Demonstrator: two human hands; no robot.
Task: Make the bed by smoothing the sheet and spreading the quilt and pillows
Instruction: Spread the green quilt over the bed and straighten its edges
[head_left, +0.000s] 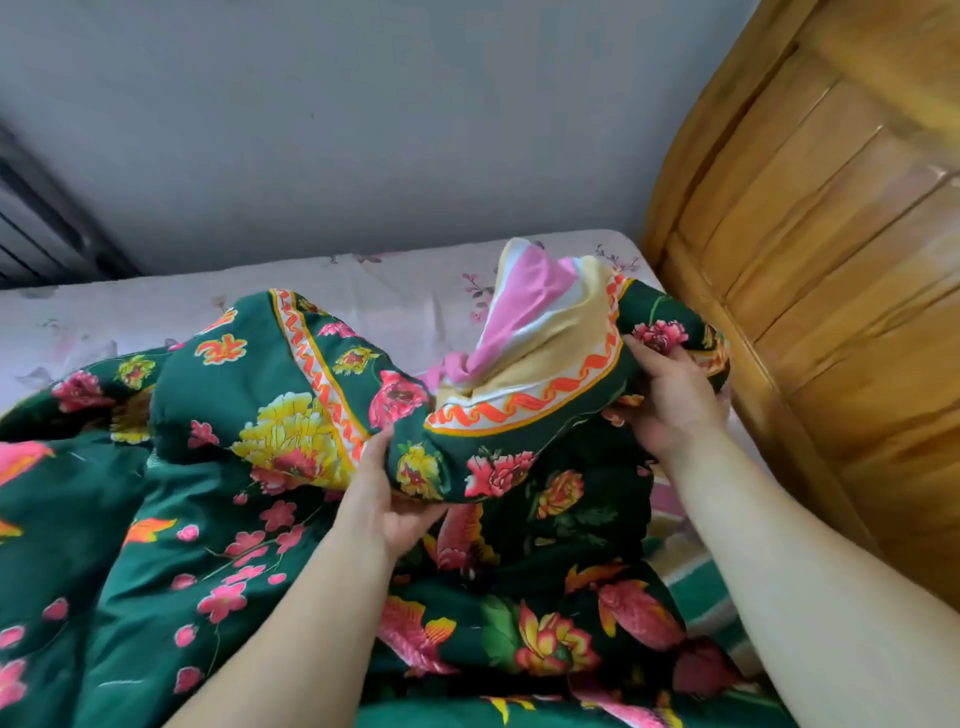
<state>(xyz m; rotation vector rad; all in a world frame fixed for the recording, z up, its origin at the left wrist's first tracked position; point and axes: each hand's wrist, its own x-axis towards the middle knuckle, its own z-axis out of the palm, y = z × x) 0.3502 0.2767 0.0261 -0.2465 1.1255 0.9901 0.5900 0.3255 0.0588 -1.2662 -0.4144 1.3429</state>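
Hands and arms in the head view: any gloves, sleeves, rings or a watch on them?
None visible. The left hand and right hand are ungloved, with no rings showing. Both forearms are uncovered to the frame edge: no sleeves, watch or bracelet.

Far left, the pink sheet (156, 306) lies bare up to the grey wall (337, 130), open for a hand. The heaped green quilt (208, 493) fills the near bed. On the right, the wooden headboard (831, 286) stands close, leaving only a narrow strip.

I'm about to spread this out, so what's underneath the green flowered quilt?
Beyond the quilt a pale pink floral sheet shows. Its turned-up corner bares a striped pink, white and cream lining. The bunched quilt covers the bed under it.
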